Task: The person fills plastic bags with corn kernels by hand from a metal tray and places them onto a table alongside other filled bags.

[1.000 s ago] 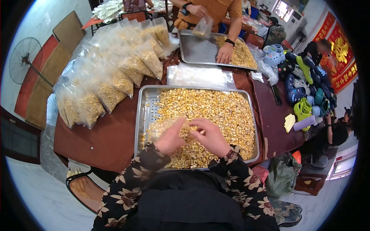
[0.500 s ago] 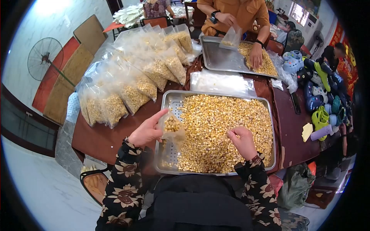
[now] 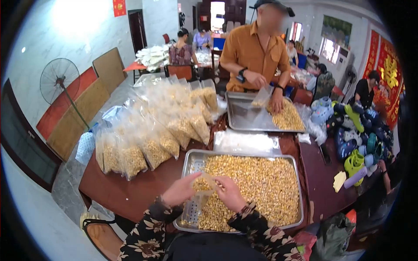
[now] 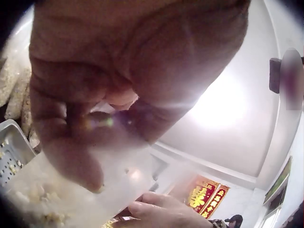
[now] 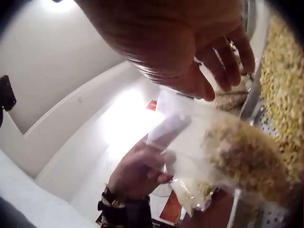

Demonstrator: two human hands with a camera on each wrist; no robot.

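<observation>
While the left hand (image 3: 180, 191) pinches one bag (image 5: 242, 156), the right hand (image 3: 230, 195) spreads its fingers beside it. Head view shows two trays (image 3: 198, 164) (image 3: 239, 114), near and far; left-wrist view, one corner (image 4: 14, 156).

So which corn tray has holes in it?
The near tray: its bare left side shows holes; the far tray, by the person in orange, shows none.

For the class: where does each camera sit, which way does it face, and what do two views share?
Head: worn on the head, facing forward and down at the tray; the left hand, right hand and sleeves show.
Left wrist: worn there, facing past the left hand toward the bag and ceiling; the right hand appears low.
Right wrist: worn there, facing past the right hand toward the bag; the left hand appears beyond.
Shared: both wrist views show the bag and both hands.
</observation>
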